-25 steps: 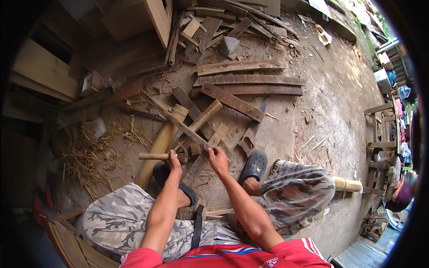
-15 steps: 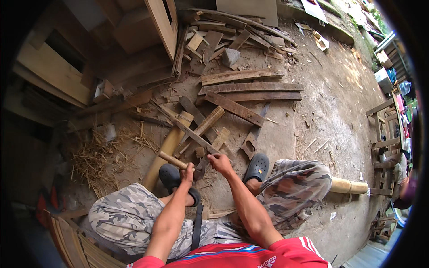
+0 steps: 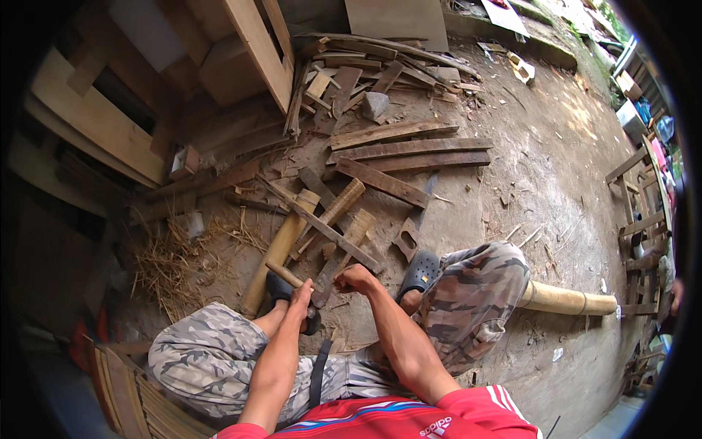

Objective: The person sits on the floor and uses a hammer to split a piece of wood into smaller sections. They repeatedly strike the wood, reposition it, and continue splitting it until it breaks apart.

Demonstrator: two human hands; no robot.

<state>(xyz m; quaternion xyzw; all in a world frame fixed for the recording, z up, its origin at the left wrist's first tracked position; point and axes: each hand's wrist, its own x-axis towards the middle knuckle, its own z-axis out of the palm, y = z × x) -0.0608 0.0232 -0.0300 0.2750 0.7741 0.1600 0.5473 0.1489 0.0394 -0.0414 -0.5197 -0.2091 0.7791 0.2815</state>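
My left hand (image 3: 301,295) is closed round a wooden-handled tool (image 3: 285,275). Its dark metal head sits beside my fingers, and part of it is hidden. My right hand (image 3: 355,279) is closed with its fingertips pinched together, a little to the right of that head; what they hold, if anything, cannot be made out. Just beyond my right hand, a long narrow wooden strip (image 3: 322,225) lies slanting across a bamboo pole (image 3: 281,249) and a ridged wooden piece (image 3: 340,205). A shorter piece of wood (image 3: 358,227) lies under the strip.
A handsaw (image 3: 406,240) lies by my right shoe (image 3: 420,272). Farther off are dark planks (image 3: 413,148), a grey stone (image 3: 375,106) and a scrap-wood pile. Straw (image 3: 183,256) is heaped at left. Another bamboo pole (image 3: 567,298) sticks out beyond my right knee. Wooden furniture stands at far left.
My right hand has moved down and away from the wooden strip, its fingers curling in closer. The left hand, still on the wooden-handled tool, has shifted slightly lower. The head view has turned slightly.
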